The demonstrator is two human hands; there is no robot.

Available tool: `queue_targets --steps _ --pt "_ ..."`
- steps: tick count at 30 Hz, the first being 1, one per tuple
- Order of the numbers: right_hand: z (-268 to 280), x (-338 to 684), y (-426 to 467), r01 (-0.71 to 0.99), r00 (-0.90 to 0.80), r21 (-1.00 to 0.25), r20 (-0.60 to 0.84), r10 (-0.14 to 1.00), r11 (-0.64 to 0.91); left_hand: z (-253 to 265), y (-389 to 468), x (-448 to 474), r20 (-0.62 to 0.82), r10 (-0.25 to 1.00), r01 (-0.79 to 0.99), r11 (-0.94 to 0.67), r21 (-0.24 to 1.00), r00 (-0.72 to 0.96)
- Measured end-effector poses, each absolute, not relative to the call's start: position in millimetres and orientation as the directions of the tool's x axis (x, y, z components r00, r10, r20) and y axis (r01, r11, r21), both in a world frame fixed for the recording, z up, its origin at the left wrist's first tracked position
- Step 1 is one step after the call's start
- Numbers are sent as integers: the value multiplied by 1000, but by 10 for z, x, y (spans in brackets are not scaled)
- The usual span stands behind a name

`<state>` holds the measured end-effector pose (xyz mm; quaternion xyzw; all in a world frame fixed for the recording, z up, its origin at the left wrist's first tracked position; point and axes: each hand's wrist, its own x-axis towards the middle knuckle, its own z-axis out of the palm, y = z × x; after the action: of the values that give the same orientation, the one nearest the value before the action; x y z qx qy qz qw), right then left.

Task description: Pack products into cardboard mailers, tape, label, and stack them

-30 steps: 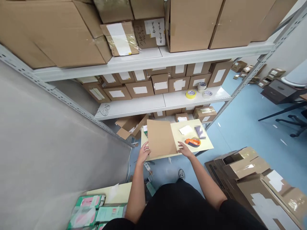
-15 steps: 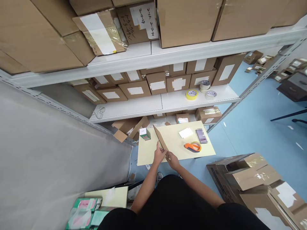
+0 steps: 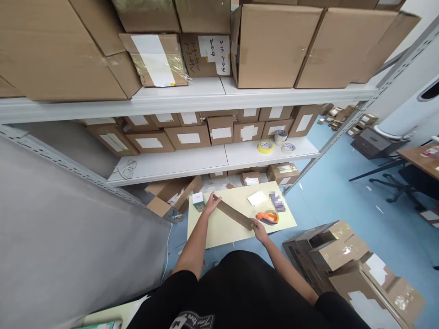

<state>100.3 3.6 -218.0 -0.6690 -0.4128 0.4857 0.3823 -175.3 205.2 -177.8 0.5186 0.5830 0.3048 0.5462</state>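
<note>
A long, narrow brown piece of cardboard [image 3: 234, 214] slants across the pale yellow tabletop [image 3: 219, 235], held above it or resting on it; I cannot tell which. My left hand [image 3: 211, 204] pinches its far left end. At the near right end, my right hand [image 3: 259, 229] has its fingers closed on the cardboard. Just left of my left hand stands a small green and white box [image 3: 198, 202]. An orange tape dispenser [image 3: 266, 217] lies close to my right hand. Behind it are a white card or paper [image 3: 257, 198] and a blurred purple item [image 3: 277, 201].
Metal shelving [image 3: 178, 169] with several cardboard boxes rises behind the table. Tape rolls [image 3: 265, 146] sit on its middle shelf. An open carton [image 3: 174, 196] is beside the table's left edge. Large cartons [image 3: 346, 251] stand on the floor at the right. A grey wall [image 3: 68, 219] borders the left.
My hands have moved apart, the left one up and left along the cardboard, the right one to the right. The cardboard has turned to lie more crosswise. The camera view has shifted.
</note>
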Motion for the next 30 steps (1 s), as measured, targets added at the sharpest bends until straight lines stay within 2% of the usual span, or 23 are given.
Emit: queue_targets --steps 3,6,14,21,30 --pt "-2149 961 105 83 285 -899 -392 875 -429 -1902 1960 -1827 -333 935 263 294 919 120" --pt "-2108 887 181 32 336 -894 -411 847 -447 -1979 1820 -1974 -284 955 256 253 933 91" --pt "-2044 740 390 -29 317 -897 -427 847 -442 -1973 1560 -2310 -311 951 247 299 922 9" --pt "-2050 710 544 4 289 -909 -397 871 -416 -1969 1444 -2370 -316 945 243 326 914 -80" --pt "-1931 624 701 -4 375 -932 -337 863 -362 -2030 1293 -2330 -342 926 217 371 903 -160"
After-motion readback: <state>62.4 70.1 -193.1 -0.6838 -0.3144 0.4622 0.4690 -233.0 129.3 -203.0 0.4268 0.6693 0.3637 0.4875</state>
